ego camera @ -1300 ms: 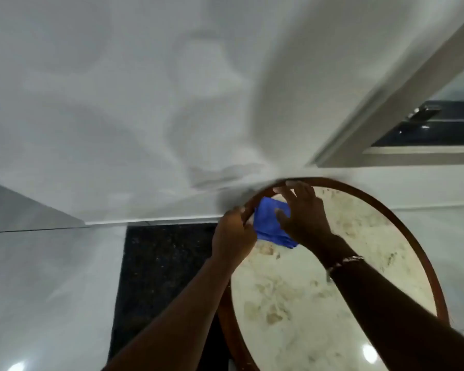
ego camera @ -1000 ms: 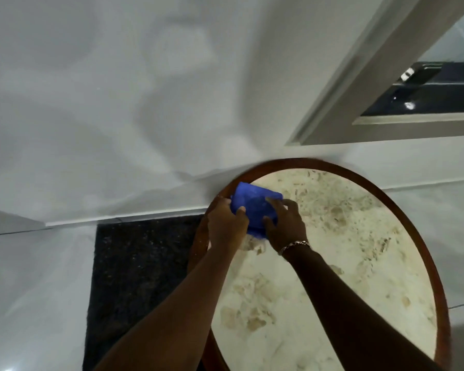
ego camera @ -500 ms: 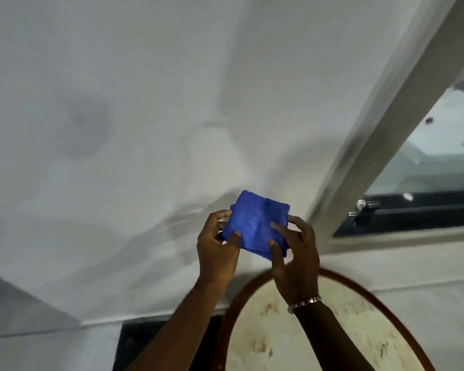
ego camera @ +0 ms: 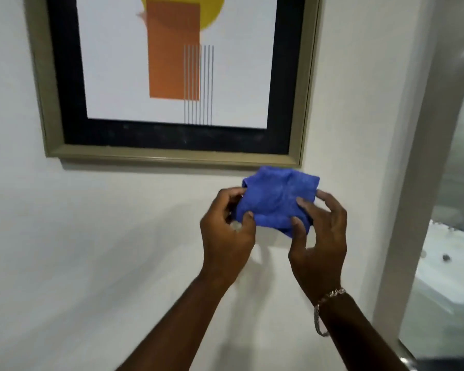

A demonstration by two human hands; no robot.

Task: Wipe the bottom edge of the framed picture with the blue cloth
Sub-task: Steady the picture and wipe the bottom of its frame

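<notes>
The blue cloth is held bunched just beneath the right end of the framed picture, not yet touching. A firm pad is best formed, then drawn along the bottom rail. Left hand pinches the cloth; right hand, fingers half spread, grips lightly. Both forearms are raised.

A plain white wall fills most of the frame — at the right edge, a grey door frame opens onto a pale, brighter room.
</notes>
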